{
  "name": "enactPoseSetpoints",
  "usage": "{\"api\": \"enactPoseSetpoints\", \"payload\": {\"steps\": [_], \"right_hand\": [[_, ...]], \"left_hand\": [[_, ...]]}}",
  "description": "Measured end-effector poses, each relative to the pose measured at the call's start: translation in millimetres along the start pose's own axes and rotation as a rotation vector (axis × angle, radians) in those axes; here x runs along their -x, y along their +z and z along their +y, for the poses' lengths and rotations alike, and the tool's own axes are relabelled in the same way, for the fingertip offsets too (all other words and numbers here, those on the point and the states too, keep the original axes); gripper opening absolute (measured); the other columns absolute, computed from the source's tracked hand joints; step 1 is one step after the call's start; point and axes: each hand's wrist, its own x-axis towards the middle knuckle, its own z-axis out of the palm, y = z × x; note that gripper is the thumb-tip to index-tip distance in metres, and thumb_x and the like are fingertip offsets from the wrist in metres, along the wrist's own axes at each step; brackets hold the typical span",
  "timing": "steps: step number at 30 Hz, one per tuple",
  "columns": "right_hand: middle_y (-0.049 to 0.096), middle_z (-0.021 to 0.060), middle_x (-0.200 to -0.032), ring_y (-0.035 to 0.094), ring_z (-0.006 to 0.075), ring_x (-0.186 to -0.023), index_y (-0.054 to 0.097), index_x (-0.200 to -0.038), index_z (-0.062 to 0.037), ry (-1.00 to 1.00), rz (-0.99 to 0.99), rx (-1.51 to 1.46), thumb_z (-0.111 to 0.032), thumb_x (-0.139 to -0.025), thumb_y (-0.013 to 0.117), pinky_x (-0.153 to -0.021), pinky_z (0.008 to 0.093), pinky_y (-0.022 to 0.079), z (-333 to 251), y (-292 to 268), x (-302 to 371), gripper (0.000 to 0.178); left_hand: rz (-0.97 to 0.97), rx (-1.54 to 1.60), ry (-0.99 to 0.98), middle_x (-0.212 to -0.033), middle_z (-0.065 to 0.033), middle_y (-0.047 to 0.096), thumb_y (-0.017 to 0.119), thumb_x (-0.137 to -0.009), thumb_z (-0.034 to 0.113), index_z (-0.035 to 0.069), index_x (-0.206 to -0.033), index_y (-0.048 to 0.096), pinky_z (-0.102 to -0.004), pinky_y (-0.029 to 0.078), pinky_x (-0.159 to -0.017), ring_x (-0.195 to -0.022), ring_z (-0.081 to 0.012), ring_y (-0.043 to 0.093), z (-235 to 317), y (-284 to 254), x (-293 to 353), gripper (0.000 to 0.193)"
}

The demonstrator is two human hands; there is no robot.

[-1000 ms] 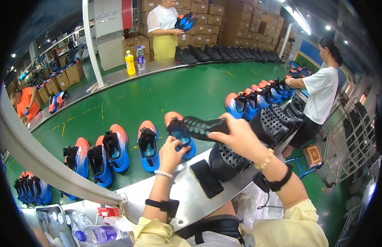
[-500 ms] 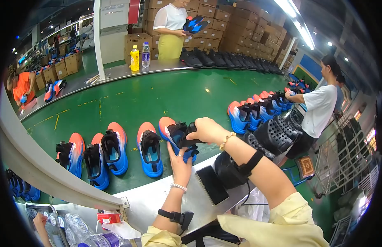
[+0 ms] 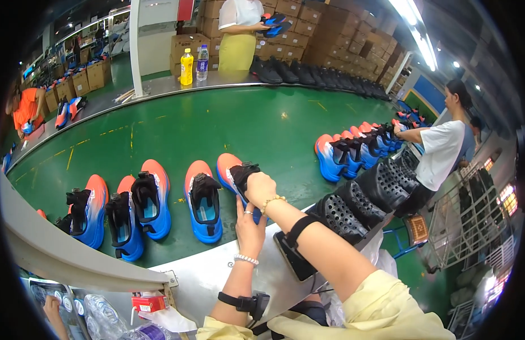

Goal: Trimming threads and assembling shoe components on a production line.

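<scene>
A sneaker [image 3: 224, 164] with a coral toe, blue sole and black collar stands on the green worktop, its heel toward me. My left hand [image 3: 251, 232] is closed on the heel end, fingers along the side. Over the shoe's opening, my right hand [image 3: 261, 188] is bent into a fist; its fingertips and whatever they grip are hidden. Just left of it stands a matching sneaker [image 3: 203, 198], with more alike, a sneaker [image 3: 151, 198], a sneaker [image 3: 124, 221] and a sneaker [image 3: 92, 209], farther left.
A phone [image 3: 293, 258] lies on the metal ledge [image 3: 217, 283] under my right forearm. Perforated black shoe forms [image 3: 339, 218] line the right edge, beside a row of sneakers [image 3: 330, 158]. Two bottles, one being a yellow bottle [image 3: 186, 68], stand opposite. A co-worker [image 3: 444, 147] stands at right.
My right hand has moved down and left onto the shoe's opening, covering the black part it gripped before. My left hand stays at the heel. The view has shifted slightly.
</scene>
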Motion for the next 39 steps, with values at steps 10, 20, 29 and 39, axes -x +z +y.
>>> {"api": "enactPoseSetpoints", "payload": {"steps": [10, 20, 29, 39], "right_hand": [[0.070, 0.0233, -0.101, 0.070, 0.0351, -0.097, 0.074, -0.091, -0.0002, -0.011, -0.112, -0.130, -0.015, -0.073, 0.071, -0.085, 0.0404, 0.058, 11.4, 12.4, -24.3, 0.024], [0.065, 0.0206, -0.063, 0.068, 0.0342, -0.064, 0.073, -0.092, -0.0008, -0.465, -0.044, -0.254, -0.035, -0.094, 0.055, -0.069, 0.0417, 0.056, 28.6, -17.1, -10.2, 0.039], [0.070, 0.0211, -0.085, 0.067, 0.0388, -0.084, 0.074, -0.091, -0.0055, -0.410, -0.101, -0.270, -0.041, -0.089, 0.062, -0.077, 0.0465, 0.054, 26.3, -13.2, -17.8, 0.037], [0.070, 0.0175, -0.103, 0.070, 0.0276, -0.092, 0.064, -0.110, 0.0008, -0.512, 0.227, -0.947, -0.009, -0.091, 0.064, -0.077, 0.0367, 0.056, 47.7, -88.8, 94.6, 0.022]], "left_hand": [[0.034, -0.141, -0.003, -0.149, -0.0227, 0.042, 0.077, -0.080, 0.020, 0.014, -0.114, 0.060, -0.0486, 0.053, -0.083, -0.106, -0.0440, 0.062, 6.0, -3.4, 3.3, 0.038], [0.028, -0.105, 0.049, -0.142, -0.0244, 0.046, 0.078, -0.077, 0.013, 0.011, -0.109, 0.063, -0.0464, 0.049, -0.095, -0.117, -0.0428, 0.057, 8.1, -7.9, 0.0, 0.036], [0.022, -0.141, -0.028, -0.142, -0.0248, 0.045, 0.079, -0.078, 0.017, 0.008, -0.106, 0.062, -0.0476, 0.049, -0.094, -0.116, -0.0434, 0.058, 8.7, -7.0, 1.8, 0.034], [-0.014, 0.023, 0.222, -0.134, -0.0178, 0.049, 0.062, -0.079, -0.007, 0.002, -0.123, 0.051, -0.0408, 0.042, -0.105, -0.128, -0.0295, 0.049, 58.1, -69.0, -16.6, 0.047]]}}
